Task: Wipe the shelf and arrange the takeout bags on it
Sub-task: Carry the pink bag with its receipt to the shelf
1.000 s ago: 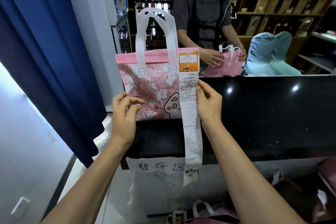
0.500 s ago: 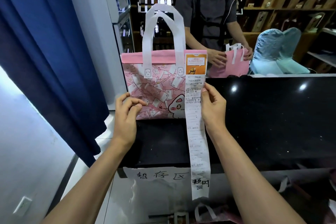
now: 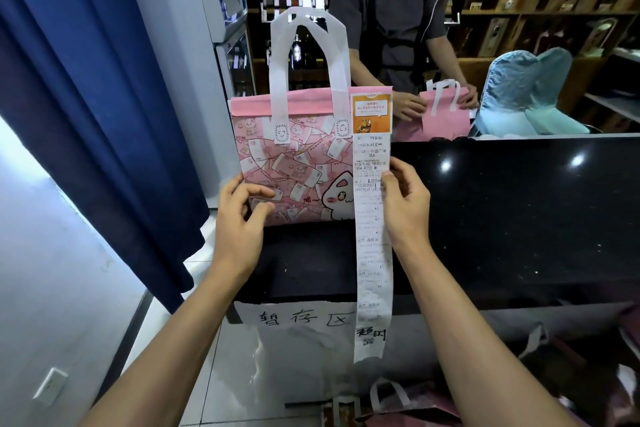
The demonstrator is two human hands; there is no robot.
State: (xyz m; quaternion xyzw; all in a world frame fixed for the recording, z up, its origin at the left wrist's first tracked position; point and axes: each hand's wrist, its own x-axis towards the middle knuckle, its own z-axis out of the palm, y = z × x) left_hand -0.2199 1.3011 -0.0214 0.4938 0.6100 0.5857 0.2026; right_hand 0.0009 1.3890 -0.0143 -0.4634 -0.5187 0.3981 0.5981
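Paper sign (image 3: 304, 317) on counter front: "暂存区". Receipt (image 3: 371, 236): "JD3544", handwritten "超时". Bag (image 3: 294, 163) print: "100".

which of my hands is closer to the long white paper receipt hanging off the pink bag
Right. Your right hand pinches the long white paper receipt's right edge; your left hand grips the pink printed bag's lower left corner, apart from it.
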